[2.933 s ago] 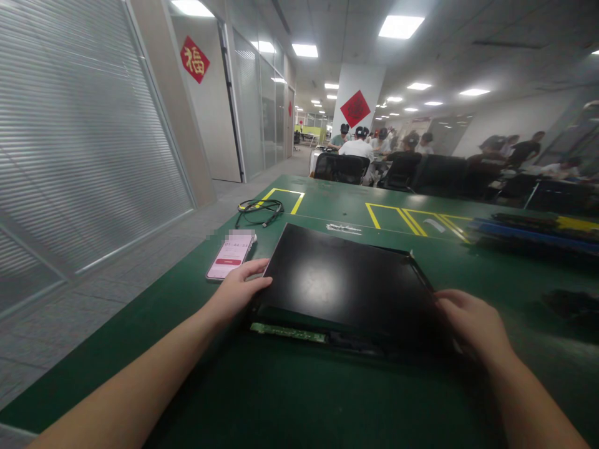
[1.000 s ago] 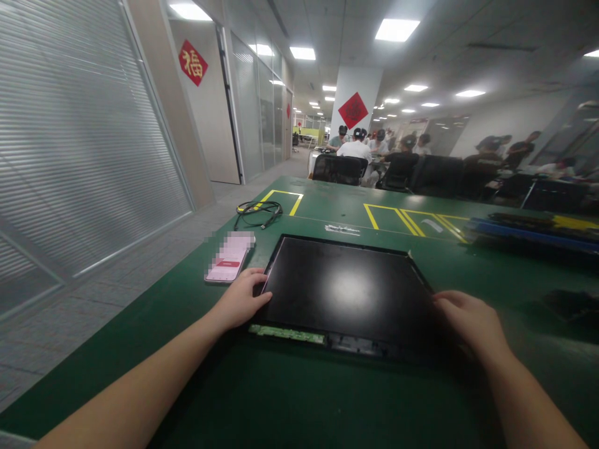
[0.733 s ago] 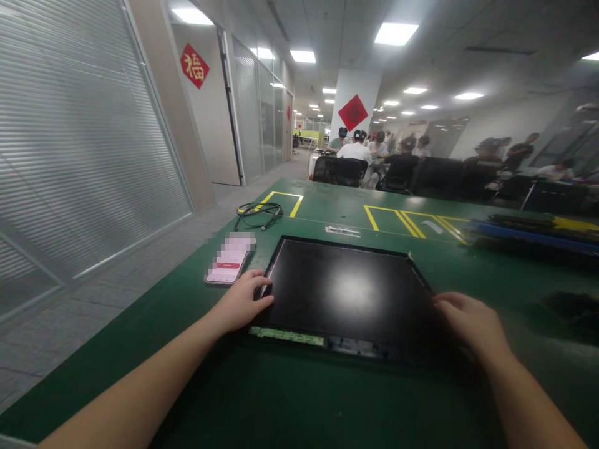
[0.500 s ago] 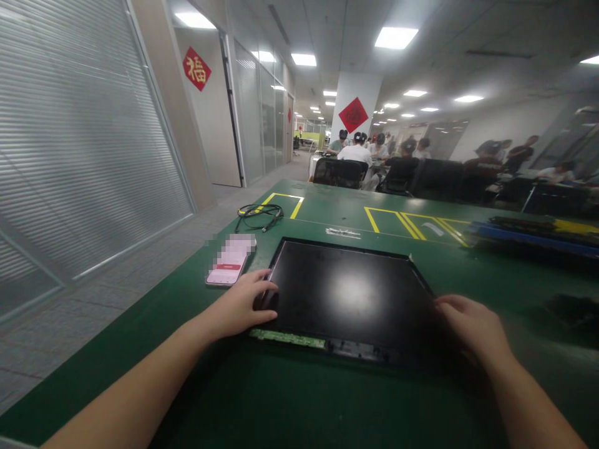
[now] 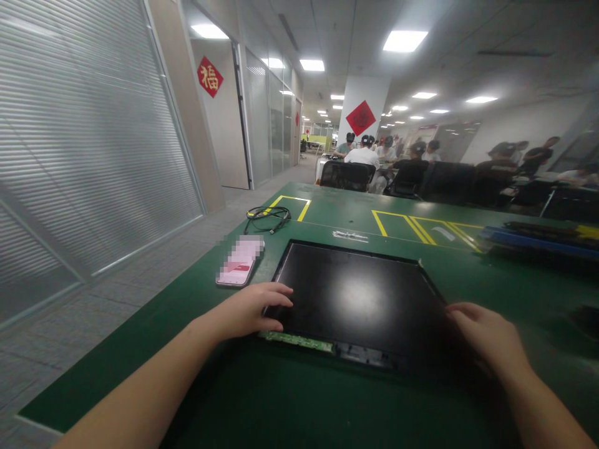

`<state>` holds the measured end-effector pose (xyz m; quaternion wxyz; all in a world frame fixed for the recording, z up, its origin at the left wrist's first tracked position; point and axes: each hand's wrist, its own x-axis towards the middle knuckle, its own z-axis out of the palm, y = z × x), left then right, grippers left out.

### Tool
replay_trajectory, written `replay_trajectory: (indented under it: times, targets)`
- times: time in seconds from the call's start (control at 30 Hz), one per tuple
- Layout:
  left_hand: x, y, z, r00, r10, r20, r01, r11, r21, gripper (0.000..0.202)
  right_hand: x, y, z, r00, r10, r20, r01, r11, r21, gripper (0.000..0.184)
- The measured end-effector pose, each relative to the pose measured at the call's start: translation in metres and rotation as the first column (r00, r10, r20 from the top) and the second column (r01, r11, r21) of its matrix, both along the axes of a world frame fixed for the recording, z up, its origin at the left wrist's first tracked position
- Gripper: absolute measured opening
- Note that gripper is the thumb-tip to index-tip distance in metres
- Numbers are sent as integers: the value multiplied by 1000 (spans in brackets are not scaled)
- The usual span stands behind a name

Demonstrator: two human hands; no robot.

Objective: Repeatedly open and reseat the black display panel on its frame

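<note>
A black LCD screen panel (image 5: 327,293) lies face up in front of me, with a green circuit board strip (image 5: 299,342) along its near edge. My left hand (image 5: 255,308) is at the panel's left edge, its thumb and fingers apart over the border, nothing pinched between them. On the opposite side my right hand (image 5: 486,330) grips the right edge; its thumb shows on top, while the other fingers are mostly hidden. Beyond my left hand lies a phone (image 5: 238,265) with a lit, partly blurred display.
The green table (image 5: 140,349) carries yellow tape outlines. A coiled black cable (image 5: 269,218) rests past the phone. A white label (image 5: 350,236) is behind the panel. Dark and blue parts (image 5: 538,243) are stacked at the right. Several people sit at far tables.
The view has shifted slightly, moving the scene right. My left fingers have moved from the panel's side edge to over its surface. My right hand stays at the right edge.
</note>
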<state>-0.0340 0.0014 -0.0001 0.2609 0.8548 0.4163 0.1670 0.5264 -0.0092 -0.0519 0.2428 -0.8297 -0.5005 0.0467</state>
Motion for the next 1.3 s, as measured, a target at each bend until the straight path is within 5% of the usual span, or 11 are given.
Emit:
replay_trajectory:
  times: [0.67, 1.03, 1.3]
  targets:
    - [2, -3, 1, 995, -96, -1, 96, 995, 10, 29, -9, -4, 12, 999, -11, -50, 10, 1000, -26, 33]
    - [3, 3, -18, 961, 272, -57, -270, 962, 46, 64, -9, -6, 17, 995, -42, -85, 40, 999, -25, 32]
    - [3, 12, -27, 930, 366, -22, -365, 930, 32, 54, 10, -6, 9, 988, -58, -144, 58, 998, 3, 34]
